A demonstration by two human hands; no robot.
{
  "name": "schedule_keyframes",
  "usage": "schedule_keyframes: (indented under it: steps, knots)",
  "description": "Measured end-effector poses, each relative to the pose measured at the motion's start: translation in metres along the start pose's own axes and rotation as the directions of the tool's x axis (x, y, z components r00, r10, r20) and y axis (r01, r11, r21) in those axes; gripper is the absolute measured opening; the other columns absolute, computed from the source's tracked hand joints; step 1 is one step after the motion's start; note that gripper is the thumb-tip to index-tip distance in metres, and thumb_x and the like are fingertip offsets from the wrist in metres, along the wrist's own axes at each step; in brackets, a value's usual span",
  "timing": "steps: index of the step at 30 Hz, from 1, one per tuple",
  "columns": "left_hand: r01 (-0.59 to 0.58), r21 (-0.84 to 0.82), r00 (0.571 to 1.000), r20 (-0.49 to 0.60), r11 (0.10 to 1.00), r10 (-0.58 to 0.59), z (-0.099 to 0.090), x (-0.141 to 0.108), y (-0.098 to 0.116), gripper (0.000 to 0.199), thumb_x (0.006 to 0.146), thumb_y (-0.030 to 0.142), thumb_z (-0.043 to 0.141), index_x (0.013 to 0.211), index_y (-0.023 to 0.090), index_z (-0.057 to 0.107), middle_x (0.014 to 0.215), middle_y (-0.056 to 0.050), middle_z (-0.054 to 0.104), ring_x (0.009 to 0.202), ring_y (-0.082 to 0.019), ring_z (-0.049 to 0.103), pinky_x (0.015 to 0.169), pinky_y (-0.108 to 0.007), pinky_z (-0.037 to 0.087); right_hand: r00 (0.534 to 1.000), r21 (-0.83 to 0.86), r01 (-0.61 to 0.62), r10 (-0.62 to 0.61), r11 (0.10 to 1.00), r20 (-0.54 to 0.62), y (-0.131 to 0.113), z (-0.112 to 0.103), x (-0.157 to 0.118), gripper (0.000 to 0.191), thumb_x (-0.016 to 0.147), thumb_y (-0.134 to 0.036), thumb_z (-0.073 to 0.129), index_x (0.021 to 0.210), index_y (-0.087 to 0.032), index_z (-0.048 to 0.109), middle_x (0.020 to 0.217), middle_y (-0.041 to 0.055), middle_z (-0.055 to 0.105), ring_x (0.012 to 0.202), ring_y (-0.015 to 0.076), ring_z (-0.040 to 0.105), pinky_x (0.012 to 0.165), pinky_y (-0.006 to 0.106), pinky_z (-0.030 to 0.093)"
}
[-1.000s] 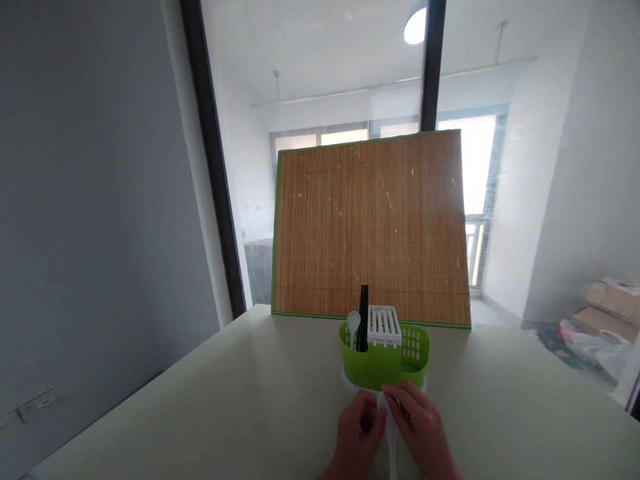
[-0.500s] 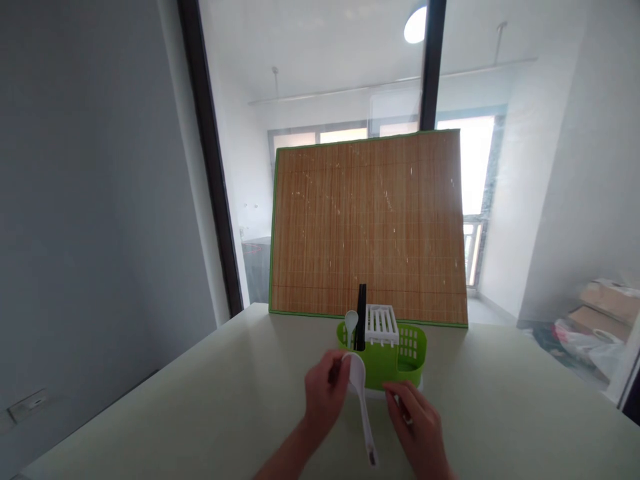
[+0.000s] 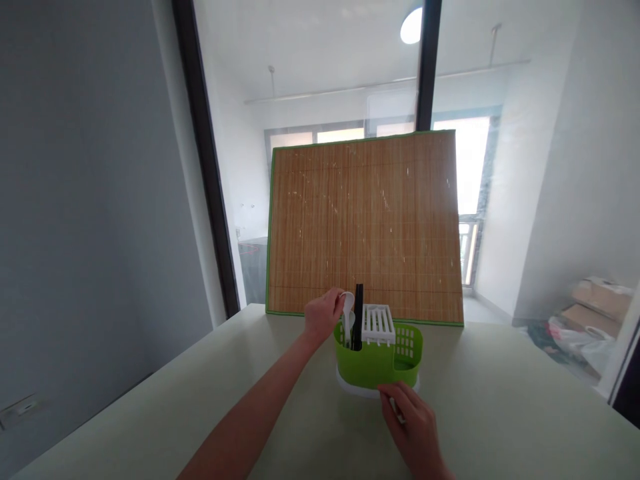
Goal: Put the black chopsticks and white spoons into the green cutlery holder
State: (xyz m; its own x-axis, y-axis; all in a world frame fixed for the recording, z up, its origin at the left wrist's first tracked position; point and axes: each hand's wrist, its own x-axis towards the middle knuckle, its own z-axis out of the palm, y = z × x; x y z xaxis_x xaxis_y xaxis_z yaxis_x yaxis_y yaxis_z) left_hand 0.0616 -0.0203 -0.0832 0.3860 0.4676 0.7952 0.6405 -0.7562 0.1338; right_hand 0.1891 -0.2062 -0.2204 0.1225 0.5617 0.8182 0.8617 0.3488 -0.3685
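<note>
– What about the left hand [image 3: 323, 315]?

– Pinched up small, on the round top of the big white spoon [image 3: 349, 301]. Looks like a good hold.

– And where to find that spoon?

– At the left end of the green basket [image 3: 367, 369], round end up, long end down, seemingly inside. Just in front of the small spoon [image 3: 353, 319] and near the black sticks [image 3: 359, 307]. Hard to tell about touching.

– And the right hand [image 3: 407, 419]?

– Low down in front, bent in, right by the edge of the white base [image 3: 356, 390]. Can't tell about a hold there.

– How to do this bit well?

– Go straight down, nice and slow. Try not to bump the black sticks or the white rack [image 3: 379, 325]. Best to let go only after feeling the bottom. Maybe press lightly on the base with the right hand, to stop any wobble on the table [image 3: 225, 413].
</note>
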Motion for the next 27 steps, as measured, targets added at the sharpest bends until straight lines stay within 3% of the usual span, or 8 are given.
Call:
schedule_keyframes:
  steps: [7,11,23,27]
  knots:
    - [0.012,0.072,0.97,0.241,0.997,-0.029,0.03,-0.017,-0.009,0.035,0.093,0.04,0.028,0.098,0.019,0.055,0.081,-0.003,0.066,0.067,-0.013,0.059,0.058,-0.021,0.035,1.0,-0.029,0.009,-0.009,1.0,0.003,0.0,0.001,0.002,0.016,0.09,-0.023,0.045,0.096,-0.021,0.059,0.08,0.0044,0.062,0.072,0.0164,0.06,0.063,0.025,0.046]
    - [0.005,0.115,0.952,0.305,0.993,-0.04,0.038,-0.018,-0.011,0.033,0.093,0.039,0.028,0.099,0.019,0.053,0.078,-0.003,0.066,0.066,-0.015,0.06,0.058,-0.022,0.036,1.0,-0.042,0.015,-0.015,0.999,0.007,-0.001,0.0,0.003,0.016,0.09,-0.023,0.044,0.095,-0.021,0.059,0.08,0.0045,0.062,0.072,0.0162,0.061,0.063,0.025,0.047]
    - [0.053,0.139,0.926,0.363,0.989,-0.101,0.043,-0.019,-0.014,0.029,0.089,0.037,0.041,0.113,0.021,0.048,0.076,-0.002,0.066,0.069,-0.016,0.062,0.059,-0.022,0.038,1.0,-0.027,-0.003,0.003,1.0,0.015,0.0,0.0,0.003,0.017,0.09,-0.023,0.045,0.095,-0.021,0.06,0.079,0.0043,0.062,0.072,0.0167,0.06,0.064,0.026,0.047]
    - [0.109,0.067,0.967,0.223,0.992,-0.121,0.024,-0.028,-0.009,0.036,0.089,0.041,0.041,0.119,0.022,0.045,0.082,-0.002,0.065,0.072,-0.016,0.061,0.059,-0.022,0.036,1.0,-0.017,-0.014,0.014,1.0,-0.003,0.003,0.0,0.002,0.016,0.09,-0.023,0.045,0.095,-0.021,0.06,0.079,0.0042,0.062,0.072,0.0167,0.06,0.063,0.025,0.046]
